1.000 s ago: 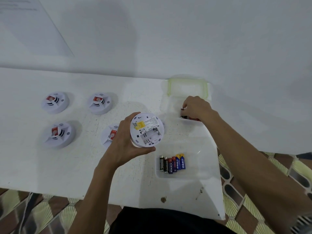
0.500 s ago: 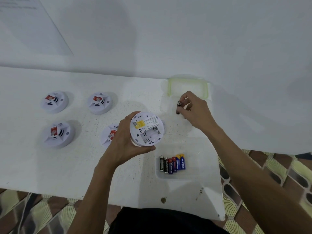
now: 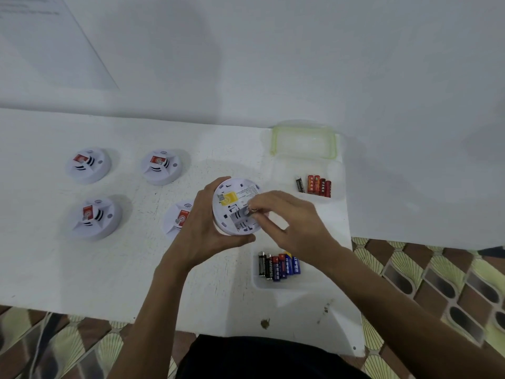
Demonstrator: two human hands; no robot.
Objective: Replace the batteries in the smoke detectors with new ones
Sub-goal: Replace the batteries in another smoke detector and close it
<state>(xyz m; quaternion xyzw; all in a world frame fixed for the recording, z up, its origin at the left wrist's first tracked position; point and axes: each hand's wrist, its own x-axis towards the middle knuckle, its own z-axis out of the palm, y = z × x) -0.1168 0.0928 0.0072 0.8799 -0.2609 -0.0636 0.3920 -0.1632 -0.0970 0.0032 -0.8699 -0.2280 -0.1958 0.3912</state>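
Battery is pinched by the right hand at the right edge of the open battery bay. The bay belongs to the upturned smoke detector, which the left hand grips above the counter. The battery's visible end points left, toward the bay.

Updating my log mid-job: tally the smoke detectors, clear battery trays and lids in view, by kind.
Smoke detectors: 5, four on the table, one in the left hand
Clear battery trays: 2
Green-rimmed lid: 1
Total: 8
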